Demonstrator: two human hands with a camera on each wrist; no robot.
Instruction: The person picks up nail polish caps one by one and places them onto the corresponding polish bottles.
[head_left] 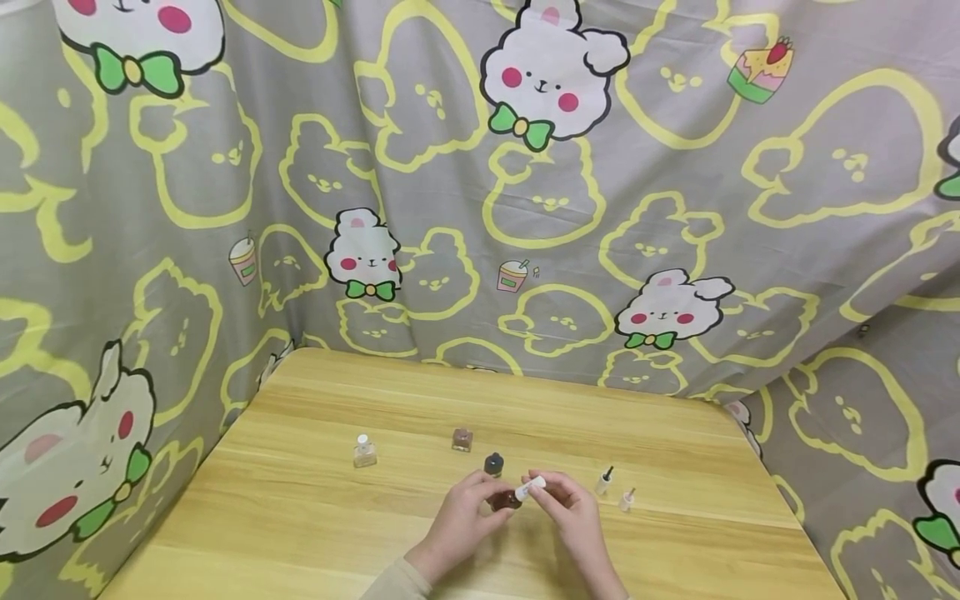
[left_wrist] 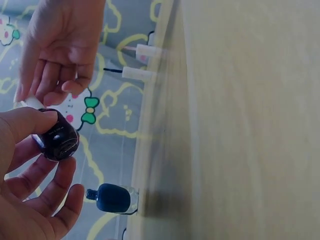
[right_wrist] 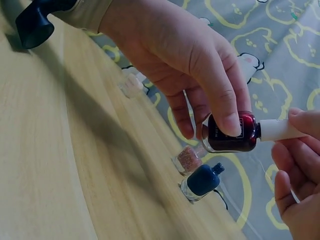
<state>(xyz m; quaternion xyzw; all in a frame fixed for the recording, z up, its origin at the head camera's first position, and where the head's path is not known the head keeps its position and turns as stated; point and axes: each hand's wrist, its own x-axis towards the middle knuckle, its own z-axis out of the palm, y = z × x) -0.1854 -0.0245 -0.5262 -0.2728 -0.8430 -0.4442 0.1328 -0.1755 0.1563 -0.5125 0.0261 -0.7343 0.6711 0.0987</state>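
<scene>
My left hand [head_left: 465, 515] grips a small bottle of dark red nail polish [right_wrist: 248, 136], holding it tilted above the wooden table. The fingers and thumb of my right hand [head_left: 576, 518] pinch its white cap [right_wrist: 276, 130]. In the right wrist view the cap is in line with the bottle, and a short dark stretch of neck shows between them. Just beyond my left hand stands an uncapped bottle of dark blue nail polish [head_left: 493, 465]. To the right of my right hand, two white brush caps stand with their brushes up, one dark-tipped [head_left: 603, 482] and one pinkish [head_left: 627, 501].
Farther back on the table [head_left: 300, 500] is an uncapped bottle of pinkish glitter polish [head_left: 462, 440]. A pale polish bottle [head_left: 364, 453] with a white cap stands to the left. Patterned cloth [head_left: 450, 192] hangs around the table's back and sides.
</scene>
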